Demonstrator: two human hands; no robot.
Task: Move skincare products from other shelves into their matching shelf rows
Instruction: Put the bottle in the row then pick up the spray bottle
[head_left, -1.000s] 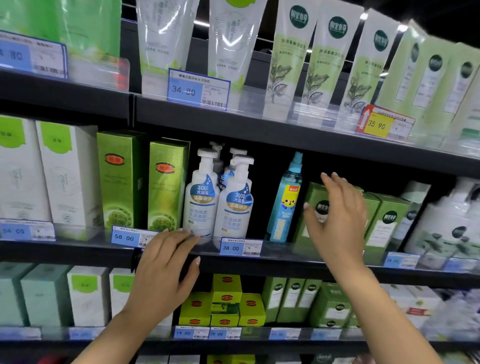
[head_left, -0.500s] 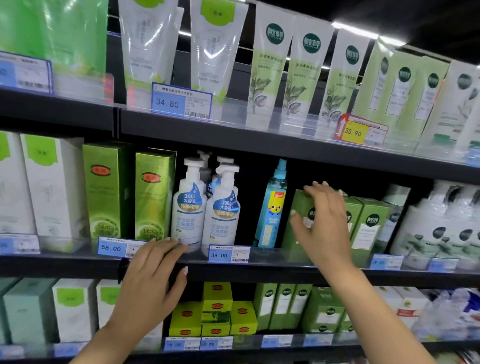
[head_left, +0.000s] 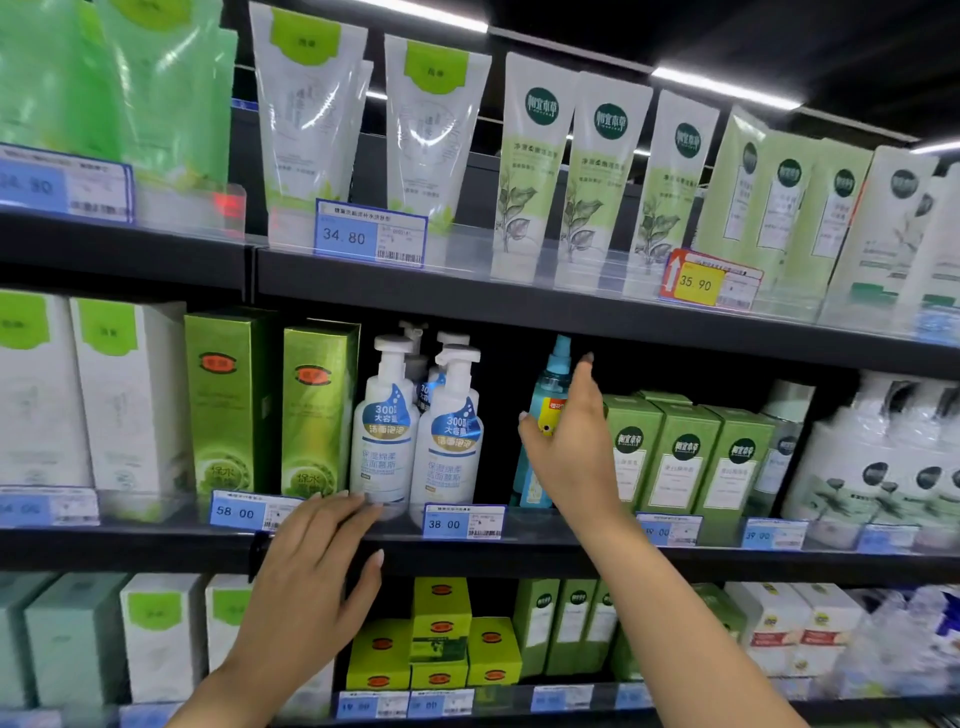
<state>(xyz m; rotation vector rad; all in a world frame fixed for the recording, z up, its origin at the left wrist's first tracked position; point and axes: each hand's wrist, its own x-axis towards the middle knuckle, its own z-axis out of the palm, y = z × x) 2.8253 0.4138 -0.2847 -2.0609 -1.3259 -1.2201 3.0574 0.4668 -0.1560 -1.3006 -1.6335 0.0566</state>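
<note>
Across the whole view ran a dark shop shelving unit with three stocked levels. Along the top level stood a row of white and green tubes, caps down, behind a clear front lip, with a blue price tag reading 34.80 and a yellow one reading 35.90. On the middle level, at the left, stood white cartons with green tops, then two tall green cartons, then white pump bottles in a tight group. To the right of a dark gap stood three green boxes side by side, and beyond them white wrapped bottles. On the bottom level sat small yellow-green boxes, stacked, with pale cartons to either side.

The left hand lay flat against the front edge of the middle shelf, fingers straight and spread, fingertips just below the nearest pump bottle, holding nothing. The right hand reached into the gap between the pump bottles and the green boxes, at a slim blue spray bottle that stood there alone. Its thumb crossed the front of the bottle's label and its fingers rose along the bottle's right side; whether the grip had closed I could not tell
</note>
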